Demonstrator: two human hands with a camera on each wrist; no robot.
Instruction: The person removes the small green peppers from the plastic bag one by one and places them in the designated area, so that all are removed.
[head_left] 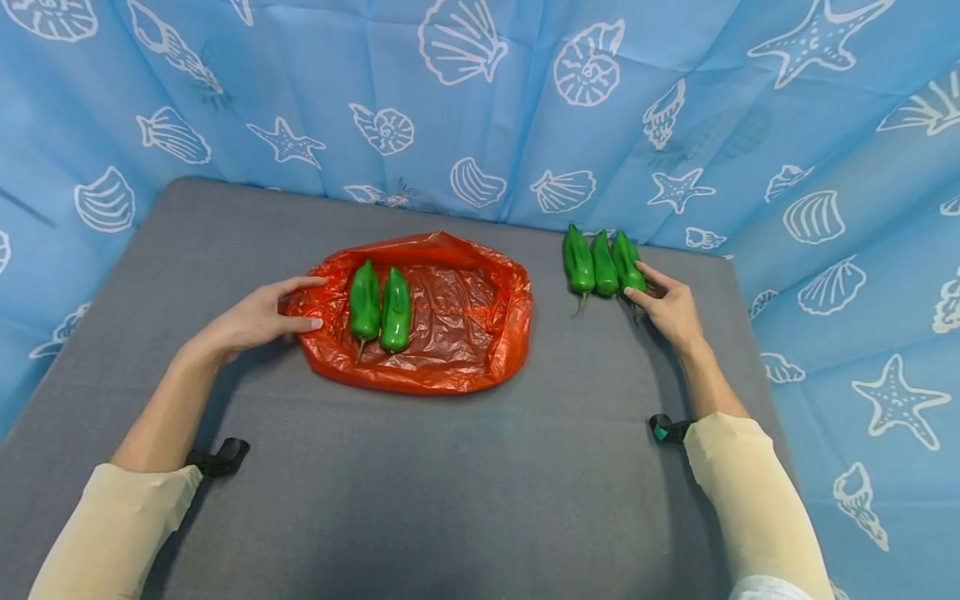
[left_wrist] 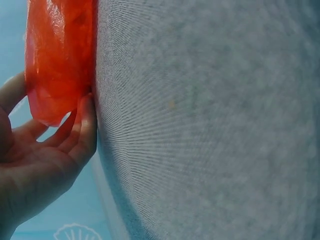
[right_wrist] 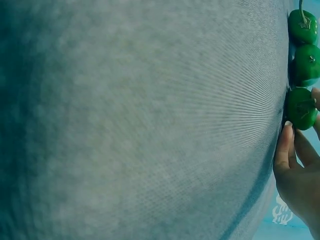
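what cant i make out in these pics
- Left wrist: the two peppers in the red bag, hidden by its wall
- Right wrist: part of the right hand, cut off by the right edge
- Right wrist: the table at far left, blurred
- Head: the bag's underside, hidden by the bag itself

2 cream sleeves point(head_left: 112, 529) adjoin 2 black wrist mounts point(head_left: 223, 459).
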